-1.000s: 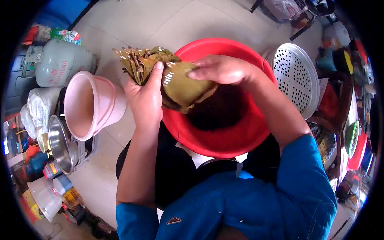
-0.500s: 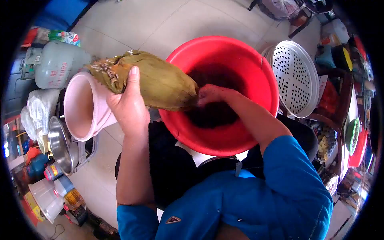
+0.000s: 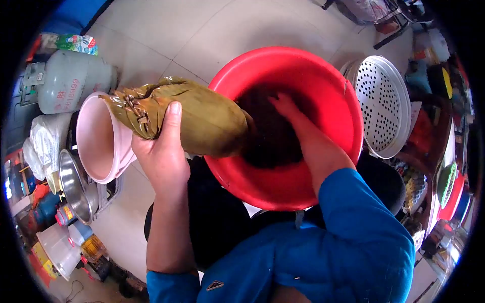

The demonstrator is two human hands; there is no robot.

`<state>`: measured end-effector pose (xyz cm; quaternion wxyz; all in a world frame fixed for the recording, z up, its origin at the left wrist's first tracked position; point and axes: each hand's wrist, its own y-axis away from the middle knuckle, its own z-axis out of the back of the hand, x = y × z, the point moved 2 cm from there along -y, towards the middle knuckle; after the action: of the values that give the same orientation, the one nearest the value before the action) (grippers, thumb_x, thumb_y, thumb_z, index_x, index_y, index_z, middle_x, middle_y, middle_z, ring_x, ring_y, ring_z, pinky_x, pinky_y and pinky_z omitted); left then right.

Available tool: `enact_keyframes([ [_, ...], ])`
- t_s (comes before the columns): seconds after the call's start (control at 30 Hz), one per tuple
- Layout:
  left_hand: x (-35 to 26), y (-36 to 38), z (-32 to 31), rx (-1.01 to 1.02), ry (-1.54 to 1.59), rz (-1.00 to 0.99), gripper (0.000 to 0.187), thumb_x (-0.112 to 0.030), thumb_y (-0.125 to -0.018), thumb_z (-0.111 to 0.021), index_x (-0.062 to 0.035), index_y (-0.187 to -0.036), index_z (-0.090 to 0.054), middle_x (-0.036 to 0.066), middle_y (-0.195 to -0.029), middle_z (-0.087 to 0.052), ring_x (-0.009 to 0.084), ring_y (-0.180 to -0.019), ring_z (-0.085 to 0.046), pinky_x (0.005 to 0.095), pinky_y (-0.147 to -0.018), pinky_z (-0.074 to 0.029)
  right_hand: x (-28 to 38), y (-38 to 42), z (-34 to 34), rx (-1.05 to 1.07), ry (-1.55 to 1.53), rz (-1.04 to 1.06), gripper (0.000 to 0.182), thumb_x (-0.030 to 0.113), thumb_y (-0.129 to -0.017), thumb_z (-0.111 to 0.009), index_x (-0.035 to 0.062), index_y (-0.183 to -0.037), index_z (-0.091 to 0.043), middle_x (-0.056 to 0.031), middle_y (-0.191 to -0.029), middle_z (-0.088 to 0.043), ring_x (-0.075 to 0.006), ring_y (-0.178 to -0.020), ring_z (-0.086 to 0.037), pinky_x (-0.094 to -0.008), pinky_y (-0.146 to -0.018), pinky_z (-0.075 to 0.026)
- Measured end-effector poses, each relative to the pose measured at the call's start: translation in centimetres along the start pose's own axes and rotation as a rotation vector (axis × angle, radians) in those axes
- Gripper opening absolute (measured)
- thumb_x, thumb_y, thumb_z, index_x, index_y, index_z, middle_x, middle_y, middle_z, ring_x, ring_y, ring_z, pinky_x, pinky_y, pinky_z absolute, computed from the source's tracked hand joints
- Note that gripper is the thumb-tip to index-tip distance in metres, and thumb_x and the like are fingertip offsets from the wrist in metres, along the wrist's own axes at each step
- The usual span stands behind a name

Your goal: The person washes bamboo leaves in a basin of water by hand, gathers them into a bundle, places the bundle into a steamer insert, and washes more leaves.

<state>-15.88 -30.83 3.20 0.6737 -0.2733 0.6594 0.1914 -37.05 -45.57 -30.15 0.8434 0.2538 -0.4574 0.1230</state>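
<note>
My left hand [image 3: 164, 151] is closed around a large olive-green leaf-wrapped bundle [image 3: 204, 121], thumb lying on top. Its left end is crinkled, folded and shiny; the rounded right end points over the rim of a red plastic tub [image 3: 227, 76]. Dark contents [image 3: 273, 141] fill the bottom of this tub, too dim for me to make out their kind. Reaching into the tub, my right hand [image 3: 285, 104] is apart from the bundle. Its fingers are partly spread at the dark contents, with nothing visible held in them.
To the left stand a pink bucket [image 3: 121, 146], a steel bowl [image 3: 76, 189] and a grey gas cylinder [image 3: 70, 83]. Beside the tub on the right leans a perforated metal steamer tray [image 3: 381, 106]. The tiled floor [image 3: 202, 30] runs behind the tub.
My right hand has moved from the bundle's right end to deeper in the tub, its fingers loosening. The bundle stays in my left hand, slightly lower and turned a little.
</note>
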Motion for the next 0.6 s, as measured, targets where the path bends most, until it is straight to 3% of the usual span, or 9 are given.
enact_keyframes([
  [0.13, 0.7, -0.6, -0.9, -0.042, 0.059, -0.009, 0.02, -0.001, -0.082, -0.059, 0.0032, -0.101, -0.055, 0.007, -0.098, -0.059, 0.0124, -0.088, -0.055, 0.0254, -0.081, -0.043, 0.6, 0.6, 0.3, 0.206, 0.211, -0.115, 0.039, 0.026, -0.088, -0.049, 0.002, -0.118, -0.051, -0.0134, -0.115, -0.056, -0.027, -0.108, -0.051, -0.0348, -0.097, -0.035],
  [0.2, 0.4, -0.5, -1.0, -0.023, 0.02, -0.008, 0.022, -0.001, -0.081, -0.061, 0.0026, -0.102, -0.054, 0.006, -0.098, -0.059, 0.012, -0.088, -0.055, 0.025, -0.081, -0.043, 1.8, -0.2, 2.3, -0.077, -0.071, 0.148, 0.04, 0.025, -0.09, -0.045, 0.0, -0.121, -0.048, -0.0135, -0.114, -0.056, -0.026, -0.106, -0.053, -0.0352, -0.094, -0.038],
  [0.27, 0.5, -0.6, -1.1, -0.023, 0.098, 0.011, 0.022, 0.0, -0.081, -0.061, 0.0022, -0.101, -0.055, 0.006, -0.098, -0.059, 0.0121, -0.088, -0.055, 0.0249, -0.081, -0.043, 8.2, 1.8, 6.1, 0.236, -0.546, -0.13, 0.041, 0.029, -0.088, -0.048, 0.0012, -0.118, -0.051, -0.0126, -0.11, -0.058, -0.0247, -0.097, -0.056, -0.0378, -0.089, -0.042],
  [0.33, 0.7, -0.6, -1.3, -0.059, 0.127, 0.011, 0.021, 0.0, -0.08, -0.061, 0.0019, -0.1, -0.055, 0.006, -0.097, -0.059, 0.0118, -0.087, -0.055, 0.0248, -0.08, -0.043, 13.7, 2.7, 9.2, 0.617, -0.524, -0.094, 0.041, 0.03, -0.089, -0.048, 0.0, -0.117, -0.051, -0.0112, -0.109, -0.058, -0.0208, -0.097, -0.056, -0.0346, -0.087, -0.043],
  [0.43, 0.6, -0.6, -1.9, -0.099, 0.168, 0.006, 0.018, -0.001, -0.08, -0.062, 0.0014, -0.097, -0.057, 0.005, -0.095, -0.059, 0.0113, -0.084, -0.055, 0.0245, -0.079, -0.044, 23.2, 7.6, 11.7, 0.699, -0.056, 0.102, 0.047, 0.035, -0.087, -0.051, -0.0006, -0.118, -0.05, -0.0094, -0.109, -0.059, -0.0187, -0.097, -0.056, -0.0318, -0.085, -0.044],
  [0.47, 0.7, -0.5, -2.1, -0.105, 0.181, 0.011, 0.017, -0.002, -0.08, -0.063, 0.0011, -0.096, -0.057, 0.005, -0.093, -0.06, 0.011, -0.083, -0.055, 0.0244, -0.078, -0.044, 25.5, 9.2, 11.4, 0.782, -0.069, 0.069, 0.049, 0.036, -0.087, -0.053, -0.0009, -0.119, -0.05, -0.0092, -0.109, -0.059, -0.0188, -0.098, -0.055, -0.0312, -0.086, -0.043],
  [0.53, 0.4, 0.0, -2.0, -0.068, 0.182, 0.007, 0.019, -0.002, -0.079, -0.064, 0.0009, -0.097, -0.057, 0.004, -0.093, -0.06, 0.0103, -0.082, -0.055, 0.024, -0.077, -0.044, 27.8, 10.2, 9.8, 0.712, -0.023, 0.263, 0.047, 0.035, -0.088, -0.051, -0.002, -0.118, -0.05, -0.0097, -0.107, -0.059, -0.0178, -0.096, -0.056, -0.0302, -0.085, -0.044],
  [0.6, -0.1, 0.3, -2.3, 0.077, 0.224, 0.11, 0.02, 0.0, -0.079, -0.063, 0.0015, -0.098, -0.057, 0.004, -0.093, -0.06, 0.0107, -0.083, -0.056, 0.0248, -0.076, -0.045, 28.4, 9.8, 7.2, 0.781, -0.428, 0.232, 0.044, 0.032, -0.089, -0.05, -0.0033, -0.115, -0.051, -0.0108, -0.104, -0.06, -0.017, -0.093, -0.057, -0.0302, -0.085, -0.044],
])
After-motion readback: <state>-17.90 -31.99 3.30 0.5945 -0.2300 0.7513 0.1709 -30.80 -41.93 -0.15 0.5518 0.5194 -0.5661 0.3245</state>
